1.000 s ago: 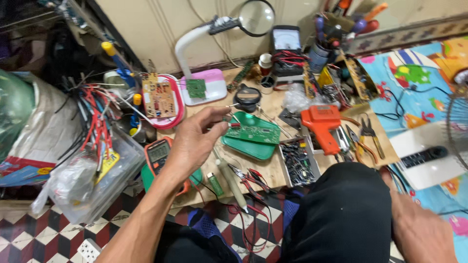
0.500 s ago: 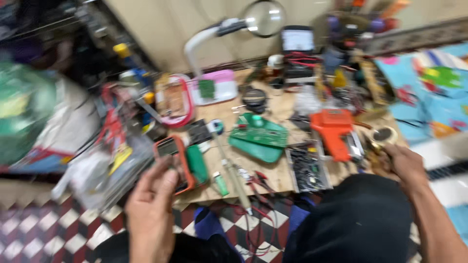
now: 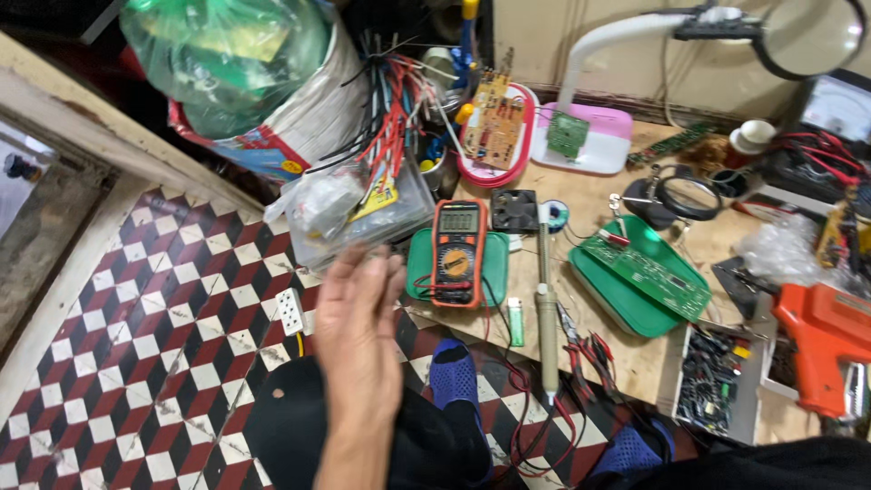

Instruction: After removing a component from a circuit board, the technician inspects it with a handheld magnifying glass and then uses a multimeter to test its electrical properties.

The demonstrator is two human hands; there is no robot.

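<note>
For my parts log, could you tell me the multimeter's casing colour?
Orange, around a dark body; the multimeter shows in the head view.

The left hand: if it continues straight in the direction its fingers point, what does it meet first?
Probably the clear plastic container of wires and bags just beyond the left hand; depth is unclear, so the hand may pass above it.

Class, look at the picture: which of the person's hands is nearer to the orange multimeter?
Left. The left hand hovers open just left of the orange multimeter, fingers not touching it. The right hand is out of view.
</note>
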